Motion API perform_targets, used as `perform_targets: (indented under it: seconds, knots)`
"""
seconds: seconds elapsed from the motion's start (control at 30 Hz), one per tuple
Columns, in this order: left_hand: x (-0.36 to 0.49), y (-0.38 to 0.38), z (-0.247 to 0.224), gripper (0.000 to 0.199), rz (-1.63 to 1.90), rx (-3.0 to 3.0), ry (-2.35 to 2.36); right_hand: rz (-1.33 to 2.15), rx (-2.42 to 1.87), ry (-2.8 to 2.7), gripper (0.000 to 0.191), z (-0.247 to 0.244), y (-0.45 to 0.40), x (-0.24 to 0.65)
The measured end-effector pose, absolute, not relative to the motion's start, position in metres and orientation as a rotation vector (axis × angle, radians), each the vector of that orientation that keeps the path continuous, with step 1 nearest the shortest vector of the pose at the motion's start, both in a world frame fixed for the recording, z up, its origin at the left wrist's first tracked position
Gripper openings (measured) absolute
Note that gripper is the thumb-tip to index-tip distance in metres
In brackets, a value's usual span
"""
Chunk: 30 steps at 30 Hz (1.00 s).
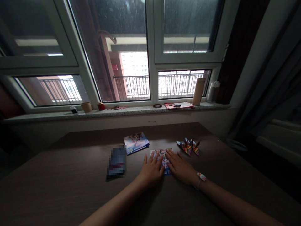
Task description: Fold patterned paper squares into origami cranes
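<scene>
A colourful printed sheet of paper (166, 161) lies flat on the dark brown table (70, 194). My left hand (151, 169) rests palm down over its left side, fingers spread. On its right side lies my right hand (180, 166), also palm down with the fingers stretched out; a bracelet is on that wrist. Both hands partly cover the sheet. To the right of the right hand stand folded paper pieces (188, 147) with pointed tips. A stack of printed sheets (136, 142) lies up and left of the left hand.
A dark, pixelated object (117, 161) lies on the table left of my hands. Along the window sill (138, 110) stand a paper cup (86, 107), a tan bottle (199, 91) and a white bottle (213, 91), with scissors (175, 105) on red papers.
</scene>
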<state>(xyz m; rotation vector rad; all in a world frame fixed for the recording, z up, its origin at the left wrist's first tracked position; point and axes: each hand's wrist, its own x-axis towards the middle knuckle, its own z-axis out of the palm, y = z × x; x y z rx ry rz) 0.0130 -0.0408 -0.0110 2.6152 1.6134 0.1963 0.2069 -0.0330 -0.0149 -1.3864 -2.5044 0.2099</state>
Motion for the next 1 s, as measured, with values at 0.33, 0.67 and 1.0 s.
perform_targets:
  seconds: [0.33,0.67,1.0]
  knots:
    - [0.007,-0.043,-0.008,0.073,0.267,2.474,1.774,0.165,-1.567,-2.453,0.067,-0.016,-0.032,0.211]
    - [0.007,-0.046,-0.004,0.071,0.284,2.496,1.77,0.173,-1.463,-2.393,0.069,-0.017,-0.03,0.217]
    - [-0.006,-0.041,0.006,0.063,0.291,2.684,1.32,0.438,-1.062,-2.518,0.052,-0.007,-0.029,0.225]
